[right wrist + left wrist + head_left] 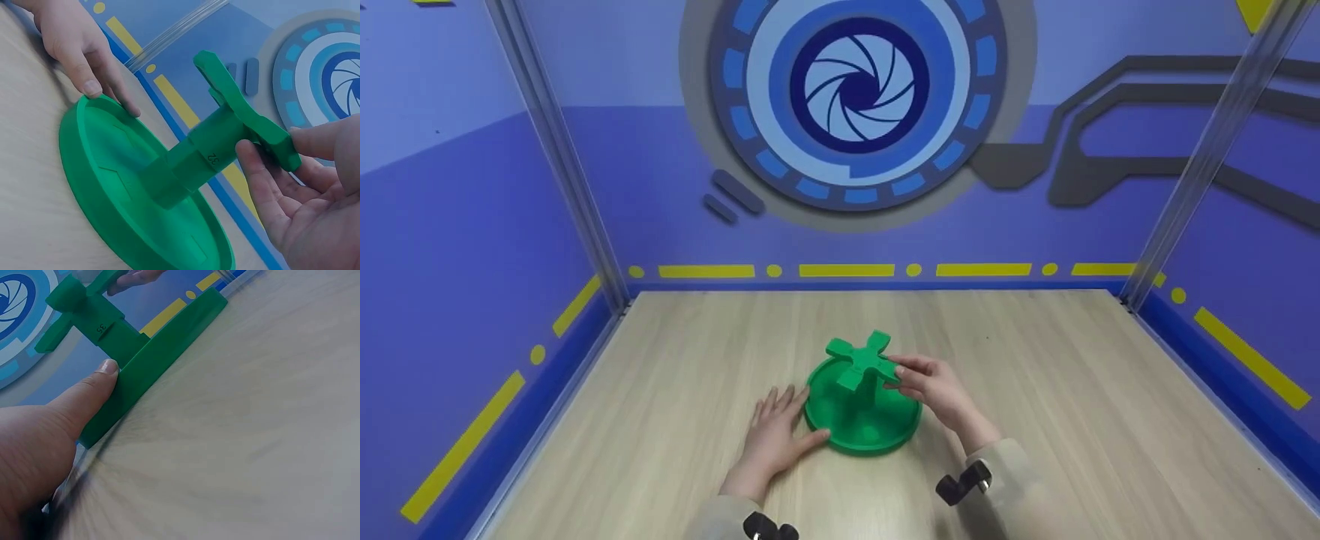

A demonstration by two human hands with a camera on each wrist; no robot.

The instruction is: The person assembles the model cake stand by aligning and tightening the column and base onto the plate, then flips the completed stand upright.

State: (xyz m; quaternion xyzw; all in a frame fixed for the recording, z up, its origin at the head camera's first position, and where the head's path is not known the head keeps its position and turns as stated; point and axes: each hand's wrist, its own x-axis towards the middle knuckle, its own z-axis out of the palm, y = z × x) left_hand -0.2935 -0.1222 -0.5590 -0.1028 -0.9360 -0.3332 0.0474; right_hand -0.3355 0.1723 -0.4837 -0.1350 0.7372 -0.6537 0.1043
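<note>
A green round tray with a raised rim sits on the table. From its middle rises a thick green post marked with a small number. At the top of the post is a green four-armed cross piece. My left hand rests against the tray's left side, fingers spread, with the thumb on the near rim. On the other side, my right hand pinches the cross arm nearest it between thumb and fingers. Its fingertips sit just beside the post in the right wrist view.
The pale wooden table runs back to a blue printed wall. Side walls with metal corner posts stand at left and right. Black wrist bands are on both sleeves.
</note>
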